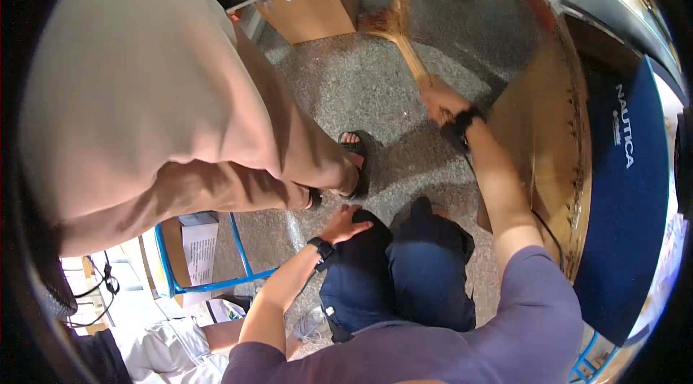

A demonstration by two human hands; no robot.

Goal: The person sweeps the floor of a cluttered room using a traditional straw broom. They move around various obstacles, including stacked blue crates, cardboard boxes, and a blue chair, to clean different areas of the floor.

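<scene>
My right hand [443,101] is wrapped round the handle of a short straw broom [408,56], reaching forward over the speckled floor. Its bristles, slightly blurred, touch or nearly touch the floor beside a cardboard box [317,14] under the metal-edged counter. On my left knee lies my left hand [346,225], fingers stretched and holding nothing. My legs in dark trousers [426,268] are bent low. A black band and a cord hang at my right wrist; a dark watch [320,248] is on the left.
Close on my left stands a person in brown trousers [245,110] and sandals [352,143]. Behind them are a blue metal frame [238,247] and another person in white shorts [173,351]. A large cardboard panel [541,131] and a dark blue board [621,218] line the right side.
</scene>
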